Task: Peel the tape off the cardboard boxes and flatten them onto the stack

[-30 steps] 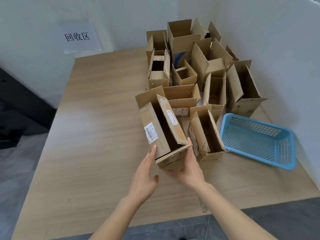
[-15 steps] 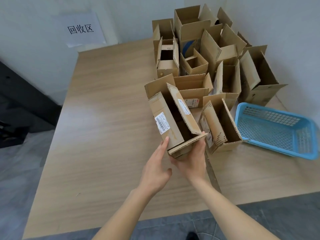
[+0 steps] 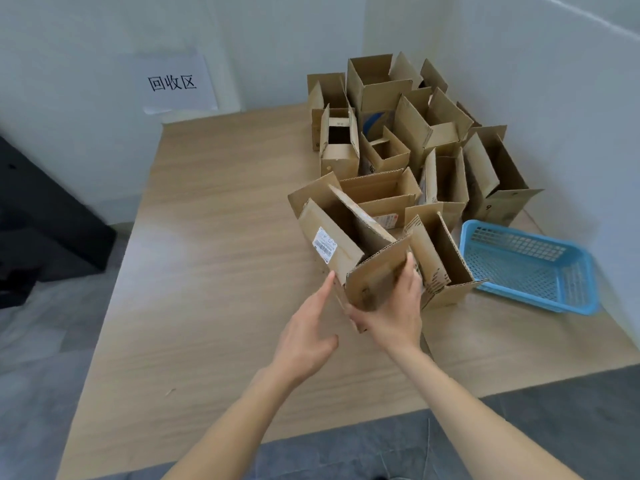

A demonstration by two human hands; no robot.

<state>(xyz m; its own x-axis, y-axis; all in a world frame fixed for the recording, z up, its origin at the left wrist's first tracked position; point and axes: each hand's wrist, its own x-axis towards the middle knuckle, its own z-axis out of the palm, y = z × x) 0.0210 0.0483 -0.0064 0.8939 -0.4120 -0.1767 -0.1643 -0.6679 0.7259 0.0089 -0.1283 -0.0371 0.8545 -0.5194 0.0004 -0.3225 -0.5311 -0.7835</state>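
An open cardboard box (image 3: 332,233) with a white barcode label lies tilted toward me, its near end lifted off the wooden table (image 3: 214,258). My right hand (image 3: 394,306) grips that near end from below and the right, fingers against the raised end flap. My left hand (image 3: 308,334) is flat against the box's left near corner, fingers apart. Behind it stand several open empty boxes (image 3: 426,133), crowded into the far right corner.
A blue plastic mesh basket (image 3: 530,265) sits on the table at the right, beside a small open box (image 3: 440,268). A paper sign (image 3: 173,83) hangs on the left wall. White walls close the back and right. The table's near edge drops to a grey floor.
My right hand has lifted the box's near end and the end flap has swung up. My left hand has stayed at the left corner. The view has shifted slightly.
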